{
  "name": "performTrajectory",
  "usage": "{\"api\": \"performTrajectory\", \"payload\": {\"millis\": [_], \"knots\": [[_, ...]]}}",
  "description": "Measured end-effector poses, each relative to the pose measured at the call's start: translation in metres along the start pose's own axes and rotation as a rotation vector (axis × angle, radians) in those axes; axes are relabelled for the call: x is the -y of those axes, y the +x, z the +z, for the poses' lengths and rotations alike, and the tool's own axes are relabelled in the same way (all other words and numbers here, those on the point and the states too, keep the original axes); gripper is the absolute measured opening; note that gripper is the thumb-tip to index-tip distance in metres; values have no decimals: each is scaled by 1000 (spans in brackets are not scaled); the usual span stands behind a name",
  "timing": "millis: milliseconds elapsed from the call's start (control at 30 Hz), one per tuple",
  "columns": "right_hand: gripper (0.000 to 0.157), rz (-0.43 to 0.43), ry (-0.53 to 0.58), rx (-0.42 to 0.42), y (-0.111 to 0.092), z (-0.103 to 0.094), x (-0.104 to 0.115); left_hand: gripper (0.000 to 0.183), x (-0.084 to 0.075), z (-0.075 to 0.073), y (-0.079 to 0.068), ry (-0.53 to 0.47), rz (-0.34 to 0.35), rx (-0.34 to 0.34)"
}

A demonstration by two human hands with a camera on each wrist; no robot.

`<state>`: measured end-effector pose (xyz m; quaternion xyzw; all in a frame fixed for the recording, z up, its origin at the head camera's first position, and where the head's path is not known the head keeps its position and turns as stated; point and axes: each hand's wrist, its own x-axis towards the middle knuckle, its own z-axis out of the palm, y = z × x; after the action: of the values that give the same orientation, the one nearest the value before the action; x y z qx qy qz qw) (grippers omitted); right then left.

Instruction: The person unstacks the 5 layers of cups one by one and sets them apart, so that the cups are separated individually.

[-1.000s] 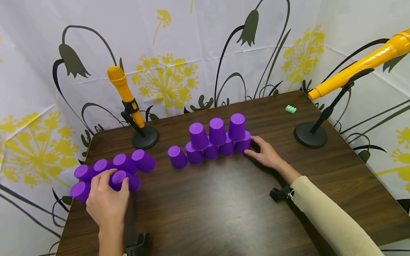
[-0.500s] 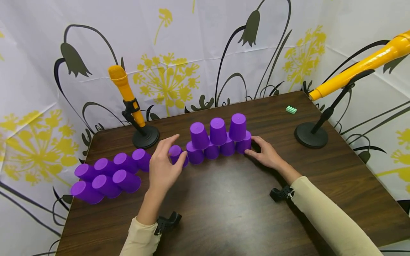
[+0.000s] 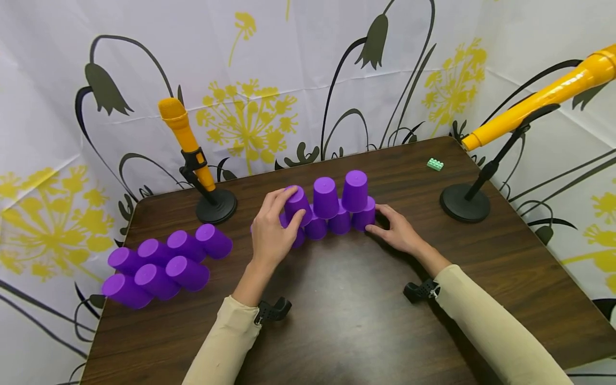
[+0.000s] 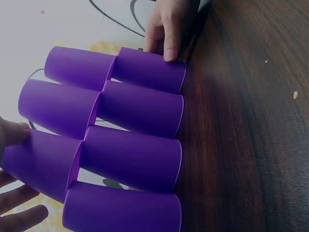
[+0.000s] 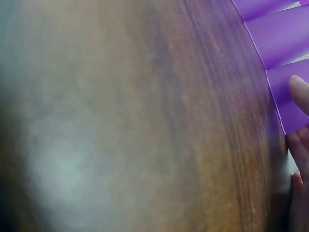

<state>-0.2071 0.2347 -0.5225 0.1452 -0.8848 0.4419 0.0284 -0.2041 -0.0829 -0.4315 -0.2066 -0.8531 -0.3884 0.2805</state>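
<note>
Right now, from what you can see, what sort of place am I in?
Probably an indoor recording setup: a dark wood-look table, a flower-print cloth hung behind it, and a yellow microphone on a black stand.

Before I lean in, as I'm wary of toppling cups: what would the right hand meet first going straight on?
The right hand would probably meet the rightmost bottom-row cup first; the two appear to touch.

Smooth plastic cups (image 3: 325, 198); glossy wood-grained table (image 3: 346, 305); creased cloth backdrop (image 3: 293, 48); shiny microphone (image 3: 544, 99).
</note>
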Motion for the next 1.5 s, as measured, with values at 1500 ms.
{"api": "performTrajectory", "payload": {"millis": [1500], "knots": [[59,1,-7,-15,0,3,-3,46,51,-104,-107,576,-383,-204]]}}
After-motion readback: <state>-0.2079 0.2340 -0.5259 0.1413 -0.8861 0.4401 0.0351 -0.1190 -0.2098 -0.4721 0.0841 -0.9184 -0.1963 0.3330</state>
